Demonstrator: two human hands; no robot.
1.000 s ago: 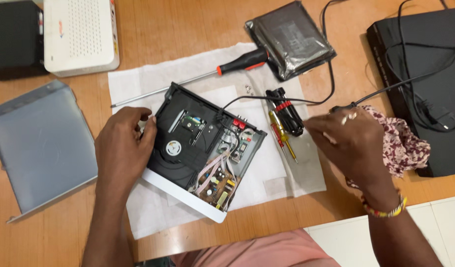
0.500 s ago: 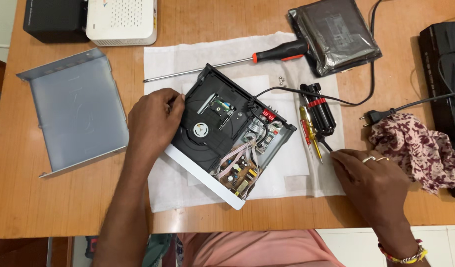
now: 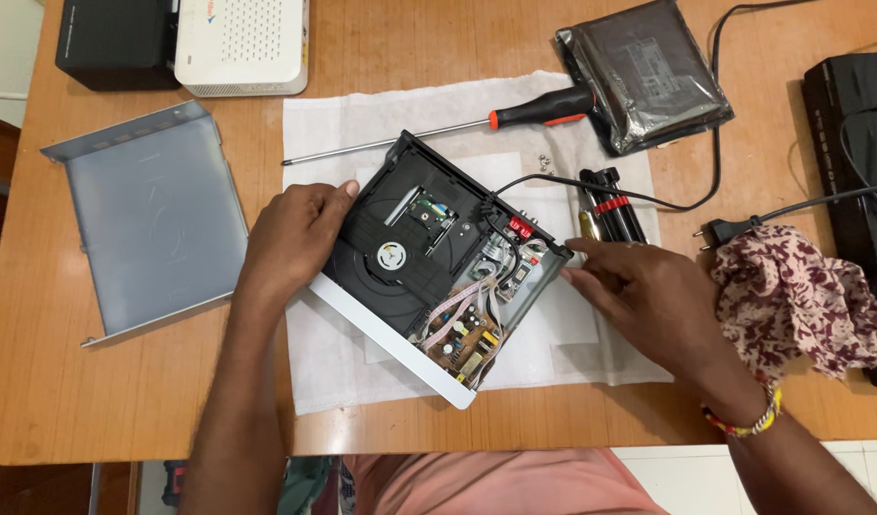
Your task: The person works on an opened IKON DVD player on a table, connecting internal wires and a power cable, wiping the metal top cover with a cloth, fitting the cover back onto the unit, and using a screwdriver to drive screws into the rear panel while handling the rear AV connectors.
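An opened disc player [image 3: 429, 262] lies tilted on a white cloth [image 3: 343, 124], its black drive and circuit boards exposed. My left hand [image 3: 290, 238] grips its left side. My right hand [image 3: 648, 296] rests on the cloth with its fingertips touching the player's right rear corner, holding nothing that I can see. Just beyond those fingers lie a black-and-red tool bundle [image 3: 612, 205] and a yellow-handled tool [image 3: 587, 225]. A long screwdriver with a black-and-orange handle [image 3: 538, 107] lies across the top of the cloth.
The grey metal cover [image 3: 147, 224] lies at the left. A white router [image 3: 243, 43] and a black box [image 3: 114, 43] stand at the back left. A wrapped drive [image 3: 648, 76], a black device with cables [image 3: 853, 143], a plug [image 3: 710, 232] and a patterned cloth [image 3: 801, 296] sit at the right.
My right hand has moved left from the tools to the player's right corner. The left hand keeps its hold on the player's left side. The view has shifted.
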